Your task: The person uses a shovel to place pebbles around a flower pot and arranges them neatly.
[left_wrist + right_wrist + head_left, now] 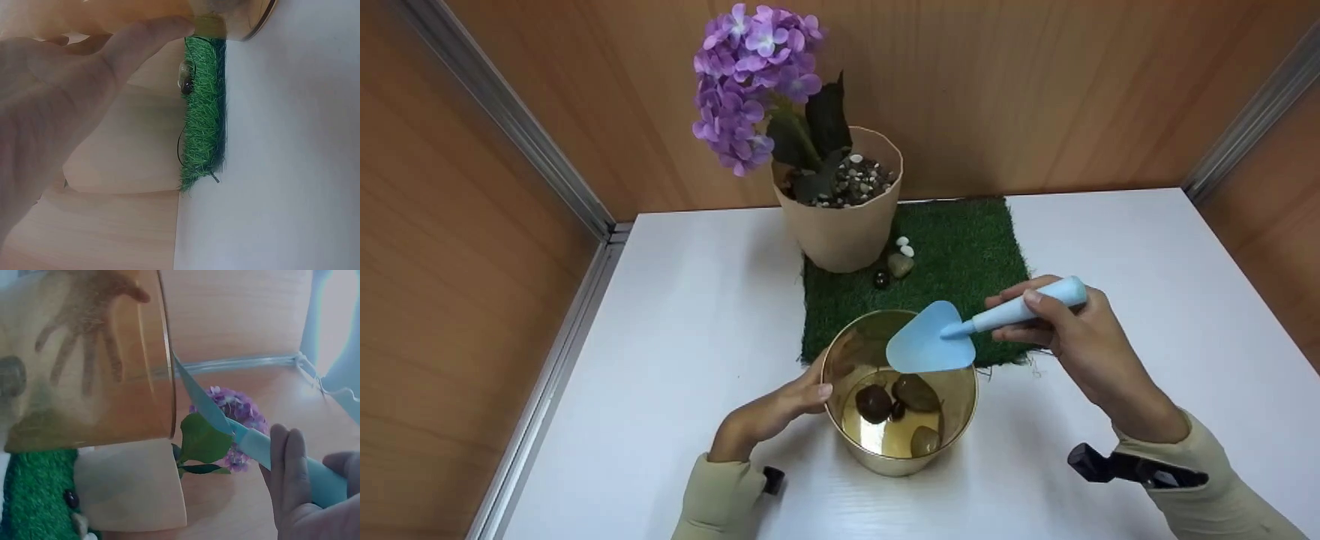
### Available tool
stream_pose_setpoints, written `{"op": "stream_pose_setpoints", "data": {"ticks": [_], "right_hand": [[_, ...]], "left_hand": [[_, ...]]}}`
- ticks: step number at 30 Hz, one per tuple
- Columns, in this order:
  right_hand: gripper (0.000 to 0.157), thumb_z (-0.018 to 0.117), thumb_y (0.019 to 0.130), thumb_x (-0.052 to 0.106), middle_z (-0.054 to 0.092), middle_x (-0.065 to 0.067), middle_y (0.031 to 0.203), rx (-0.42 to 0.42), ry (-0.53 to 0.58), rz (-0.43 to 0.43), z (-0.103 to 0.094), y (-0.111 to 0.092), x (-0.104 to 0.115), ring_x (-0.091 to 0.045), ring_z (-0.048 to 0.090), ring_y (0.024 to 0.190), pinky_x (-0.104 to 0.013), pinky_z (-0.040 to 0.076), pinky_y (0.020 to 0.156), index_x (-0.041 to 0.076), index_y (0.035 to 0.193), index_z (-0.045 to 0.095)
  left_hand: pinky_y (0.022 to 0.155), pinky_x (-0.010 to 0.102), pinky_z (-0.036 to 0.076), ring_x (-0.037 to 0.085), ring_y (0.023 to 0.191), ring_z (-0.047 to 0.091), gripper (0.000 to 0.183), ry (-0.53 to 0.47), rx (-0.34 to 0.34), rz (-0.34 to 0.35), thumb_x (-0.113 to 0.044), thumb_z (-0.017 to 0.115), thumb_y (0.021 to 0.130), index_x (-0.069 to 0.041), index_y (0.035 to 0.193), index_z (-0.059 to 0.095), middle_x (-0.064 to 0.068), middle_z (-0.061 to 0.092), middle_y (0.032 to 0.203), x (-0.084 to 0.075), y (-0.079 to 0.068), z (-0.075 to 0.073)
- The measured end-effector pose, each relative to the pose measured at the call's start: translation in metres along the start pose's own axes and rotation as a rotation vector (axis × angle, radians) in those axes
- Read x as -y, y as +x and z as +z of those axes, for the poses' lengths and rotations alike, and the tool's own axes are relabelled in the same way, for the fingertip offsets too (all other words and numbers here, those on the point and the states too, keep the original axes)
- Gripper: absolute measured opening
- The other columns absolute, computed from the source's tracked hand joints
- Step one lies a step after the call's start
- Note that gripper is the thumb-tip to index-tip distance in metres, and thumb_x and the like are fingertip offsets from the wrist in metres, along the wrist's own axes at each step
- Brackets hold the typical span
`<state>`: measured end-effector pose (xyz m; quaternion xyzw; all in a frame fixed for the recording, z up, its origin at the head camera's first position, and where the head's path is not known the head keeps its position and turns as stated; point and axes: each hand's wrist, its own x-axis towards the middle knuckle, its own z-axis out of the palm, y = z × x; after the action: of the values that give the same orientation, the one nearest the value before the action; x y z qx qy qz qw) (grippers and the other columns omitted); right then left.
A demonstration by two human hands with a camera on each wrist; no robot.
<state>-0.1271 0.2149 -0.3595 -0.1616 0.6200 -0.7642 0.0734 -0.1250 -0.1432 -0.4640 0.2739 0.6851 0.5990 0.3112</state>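
A transparent amber bucket (960,420) stands on the white table, with several dark and brown stones (916,393) on its bottom. My left hand (780,409) holds it at the left side, thumb toward me; the right wrist view shows the spread fingers (87,363) through the wall. A light blue trowel (931,341) hangs over the bucket's far right rim, its blade bare of any load. Gripping its handle, my right hand (1072,330) is up to the right of the bucket.
Behind the bucket lies a green turf mat (960,240). A beige pot (840,232) with a purple hydrangea (757,75) stands on its far left part, small stones (900,264) beside it. Wooden panels (997,97) rise around the white table (690,300).
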Motion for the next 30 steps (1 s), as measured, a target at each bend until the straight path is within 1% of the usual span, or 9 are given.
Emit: {"op": "stream_pose_setpoints", "data": {"ticks": [4,9,14,16,21,23,26,29,30], "right_hand": [[0.027,0.054,0.094,0.013,0.062,-0.023,0.106,0.012,-0.225,0.055,0.013,-0.002,-0.001,-0.037,0.065,0.081,-0.04,0.052,0.073,-0.009,0.109,0.059],[0.021,0.059,0.092,0.017,0.065,-0.017,0.103,0.157,-0.424,0.087,0.023,0.0,-0.006,-0.028,0.067,0.08,-0.036,0.053,0.07,0.0,0.105,0.065],[0.015,0.064,0.088,0.023,0.067,-0.002,0.104,0.274,-0.66,0.049,0.033,0.003,-0.01,-0.015,0.065,0.088,-0.03,0.053,0.071,0.017,0.101,0.069],[0.013,0.065,0.088,0.024,0.067,0.002,0.102,0.324,-0.735,0.01,0.036,0.004,-0.012,-0.012,0.063,0.091,-0.029,0.052,0.071,0.02,0.1,0.069],[0.013,0.064,0.088,0.017,0.067,0.003,0.099,0.482,-0.832,-0.073,0.044,0.008,-0.014,-0.008,0.063,0.089,-0.026,0.051,0.073,0.014,0.1,0.069],[0.013,0.063,0.088,0.015,0.067,0.005,0.097,0.535,-0.854,-0.092,0.047,0.01,-0.016,-0.006,0.063,0.087,-0.025,0.051,0.072,0.014,0.099,0.069],[0.012,0.063,0.087,0.014,0.066,0.009,0.093,0.589,-0.873,-0.111,0.051,0.01,-0.019,-0.004,0.062,0.083,-0.023,0.051,0.07,0.017,0.097,0.068],[0.012,0.062,0.087,0.012,0.066,0.009,0.09,0.623,-0.87,-0.095,0.055,0.011,-0.023,-0.003,0.062,0.08,-0.023,0.051,0.069,0.018,0.095,0.068],[0.012,0.062,0.086,0.012,0.066,0.009,0.089,0.63,-0.876,-0.089,0.056,0.011,-0.024,-0.002,0.062,0.08,-0.023,0.051,0.069,0.018,0.094,0.068]], "left_hand": [[0.1,0.053,0.03,0.027,0.138,0.014,0.067,-0.005,0.009,0.026,-0.044,0.035,0.096,-0.037,0.147,-0.007,-0.004,-0.004,0.154,0.001,0.001,0.0],[0.098,0.054,0.03,0.028,0.138,0.013,0.065,-0.012,0.006,0.044,-0.044,0.035,0.096,-0.038,0.147,-0.005,-0.005,-0.002,0.154,0.002,0.003,0.0],[0.099,0.053,0.03,0.026,0.138,0.015,0.068,-0.02,-0.01,0.025,-0.049,0.036,0.094,-0.038,0.147,-0.004,-0.005,-0.001,0.154,0.0,0.003,0.0],[0.1,0.053,0.03,0.026,0.138,0.014,0.067,-0.023,-0.011,0.024,-0.048,0.036,0.095,-0.038,0.147,-0.004,-0.004,-0.002,0.154,-0.001,0.003,0.0],[0.1,0.051,0.03,0.027,0.137,0.015,0.067,-0.018,-0.022,-0.004,-0.047,0.036,0.095,-0.039,0.147,-0.005,-0.004,-0.002,0.154,-0.001,0.002,0.001],[0.1,0.051,0.03,0.027,0.138,0.014,0.067,-0.013,-0.023,-0.009,-0.047,0.036,0.095,-0.039,0.147,-0.005,-0.004,-0.002,0.154,-0.001,0.002,0.001],[0.099,0.052,0.03,0.027,0.138,0.012,0.067,-0.008,-0.015,0.012,-0.047,0.035,0.095,-0.039,0.147,-0.005,-0.005,-0.003,0.154,0.0,0.002,0.002],[0.098,0.054,0.03,0.026,0.138,0.012,0.065,-0.011,-0.01,0.044,-0.046,0.035,0.095,-0.041,0.147,-0.004,-0.006,-0.001,0.154,0.001,0.002,0.003],[0.098,0.053,0.031,0.026,0.138,0.012,0.064,-0.011,-0.013,0.038,-0.046,0.034,0.095,-0.041,0.147,-0.004,-0.007,-0.001,0.154,0.001,0.002,0.003]]}}
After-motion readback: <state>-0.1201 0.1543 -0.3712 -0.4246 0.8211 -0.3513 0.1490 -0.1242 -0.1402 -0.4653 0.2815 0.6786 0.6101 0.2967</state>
